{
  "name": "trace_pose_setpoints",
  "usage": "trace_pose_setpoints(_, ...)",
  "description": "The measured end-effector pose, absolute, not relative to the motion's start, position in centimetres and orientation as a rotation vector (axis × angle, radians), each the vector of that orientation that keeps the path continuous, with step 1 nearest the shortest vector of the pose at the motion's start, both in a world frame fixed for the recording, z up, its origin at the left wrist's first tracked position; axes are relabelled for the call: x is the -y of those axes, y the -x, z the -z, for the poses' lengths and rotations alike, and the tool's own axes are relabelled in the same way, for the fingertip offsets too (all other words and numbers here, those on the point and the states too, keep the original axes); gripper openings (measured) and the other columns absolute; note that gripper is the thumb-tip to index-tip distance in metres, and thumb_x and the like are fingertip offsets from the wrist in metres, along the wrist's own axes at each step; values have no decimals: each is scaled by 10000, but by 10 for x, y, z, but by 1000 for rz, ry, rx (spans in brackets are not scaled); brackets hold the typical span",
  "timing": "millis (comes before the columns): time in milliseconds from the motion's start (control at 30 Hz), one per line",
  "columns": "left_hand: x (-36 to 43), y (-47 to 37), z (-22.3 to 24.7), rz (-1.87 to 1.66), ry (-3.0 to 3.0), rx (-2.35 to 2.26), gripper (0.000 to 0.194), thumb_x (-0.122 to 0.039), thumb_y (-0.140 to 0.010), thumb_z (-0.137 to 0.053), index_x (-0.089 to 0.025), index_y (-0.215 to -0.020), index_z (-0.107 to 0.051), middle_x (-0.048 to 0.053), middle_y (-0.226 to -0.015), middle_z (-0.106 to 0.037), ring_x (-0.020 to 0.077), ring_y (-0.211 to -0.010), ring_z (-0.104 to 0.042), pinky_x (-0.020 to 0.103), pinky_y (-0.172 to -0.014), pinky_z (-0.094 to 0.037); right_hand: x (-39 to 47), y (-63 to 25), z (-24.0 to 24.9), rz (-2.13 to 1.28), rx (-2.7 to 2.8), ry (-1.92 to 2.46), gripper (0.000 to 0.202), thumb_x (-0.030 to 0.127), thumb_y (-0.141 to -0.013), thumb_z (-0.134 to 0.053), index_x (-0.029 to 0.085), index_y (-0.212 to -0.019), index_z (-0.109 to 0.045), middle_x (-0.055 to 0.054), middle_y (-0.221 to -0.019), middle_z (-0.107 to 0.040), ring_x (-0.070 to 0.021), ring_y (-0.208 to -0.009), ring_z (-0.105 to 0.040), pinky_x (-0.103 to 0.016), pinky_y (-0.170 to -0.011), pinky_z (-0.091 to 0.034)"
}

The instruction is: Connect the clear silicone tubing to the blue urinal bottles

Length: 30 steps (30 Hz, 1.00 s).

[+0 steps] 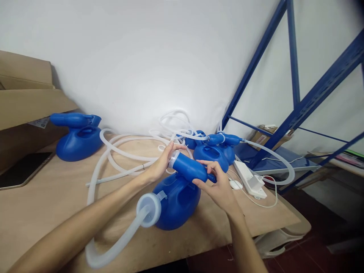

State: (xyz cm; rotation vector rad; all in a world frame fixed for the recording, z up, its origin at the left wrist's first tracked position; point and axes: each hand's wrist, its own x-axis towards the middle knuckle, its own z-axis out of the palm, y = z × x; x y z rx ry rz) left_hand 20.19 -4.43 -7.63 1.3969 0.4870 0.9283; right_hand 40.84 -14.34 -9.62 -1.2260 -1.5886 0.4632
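A blue plastic urinal funnel (189, 167), tube-shaped with a translucent collar at one end, is held in both hands above the work surface. My left hand (163, 161) closes on the collar end. At the narrow end, the fingers and thumb of my right hand (217, 184) grip the blue body near a short dark-blue nozzle. Just below stands a blue urinal bottle (178, 206) with a handle opening. In front of its mouth is a translucent cap (148, 209), from which a thick translucent hose (98, 258) curves left and back over the table.
Another blue bottle (79, 142) with its funnel stands left, near a cardboard box (25, 104) and a phone or tablet (24, 170). More blue bottles (212, 155) and coiled hoses lie by the wall. A white power strip (247, 180) and a blue metal rack (295, 110) are right.
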Motion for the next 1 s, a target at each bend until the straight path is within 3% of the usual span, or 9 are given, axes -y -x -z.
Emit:
trace_pose_setpoints(67, 45, -200, 79, -952, -1422, -484, 891, -884, -914, -318, -177, -1380, -598, 116, -1109, -722, 302, -1042, -667, 416, -919, -521, 136, -412, 71, -497, 1785, 1315, 433, 452, -810, -865, 270, -1029, -539, -84, -1284, -731, -287, -1143, -728, -395, -865, -626)
trace_pose_setpoints(167, 45, -200, 89, -1075, -1559, -398, 859, -815, -972, -300, -177, -1490, -550, 165, -1475, -608, 360, -1380, -542, 493, -1158, -414, 123, -408, 49, -430, 2099, 1318, 576, 385, -855, -802, 270, -1369, -570, -87, -1324, -731, -304, -1159, -735, -456, -973, -597)
trace_pose_setpoints(267, 45, -202, 99, -1282, -1758, -324, 744, -708, -1029, -324, -196, -1524, -539, 142, -1619, -500, 355, -1516, -423, 514, -1275, -290, 112, -400, 46, -325, 2246, 1317, 682, 429, -807, -850, 254, -1416, -598, -100, -1338, -732, -349, -1195, -722, -490, -1018, -572)
trace_pose_setpoints(467, 37, -195, 111, -1519, -2323, -118, 851, -798, -962, -311, -204, -1495, -608, 171, -1620, -502, 429, -1563, -357, 628, -1279, -274, 95, -399, 43, -458, 2345, 1244, 537, 334, -794, -860, 241, -1294, -689, -55, -1201, -780, -301, -1047, -760, -437, -936, -596)
trace_pose_setpoints(567, 29, -190, 114, -1433, -2570, -68, 787, -765, -907, -437, -209, -1401, -696, 178, -1588, -542, 460, -1570, -333, 678, -1265, -270, 90, -403, 40, -590, 2377, 1168, 452, 305, -788, -857, 237, -1215, -724, -38, -1202, -783, -287, -1072, -757, -408, -936, -601)
trace_pose_setpoints(700, 22, -191, 117, -1438, -2506, -146, 679, -595, -935, -492, -161, -1432, -654, 205, -1589, -534, 412, -1505, -464, 606, -1242, -362, 89, -404, 38, -475, 2439, 1191, 491, 302, -760, -876, 209, -1217, -724, -70, -1201, -785, -311, -1068, -757, -447, -978, -583)
trace_pose_setpoints(833, 28, -199, 120, -1547, -2275, -173, 612, -525, -1000, -462, -172, -1483, -587, 178, -1579, -554, 360, -1474, -511, 537, -1234, -394, 95, -402, 41, -361, 2448, 1209, 692, 323, -754, -885, 209, -1391, -641, -101, -1310, -754, -334, -1135, -748, -469, -1025, -567)
trace_pose_setpoints(1000, 43, -212, 117, -1556, -1958, -237, 429, -376, -1062, -392, -188, -1300, -695, 123, -1431, -680, 300, -1399, -577, 474, -1236, -386, 100, -404, 49, -286, 2430, 1190, 764, 382, -776, -866, 221, -1470, -589, -109, -1416, -706, -353, -1288, -688, -477, -1092, -540)
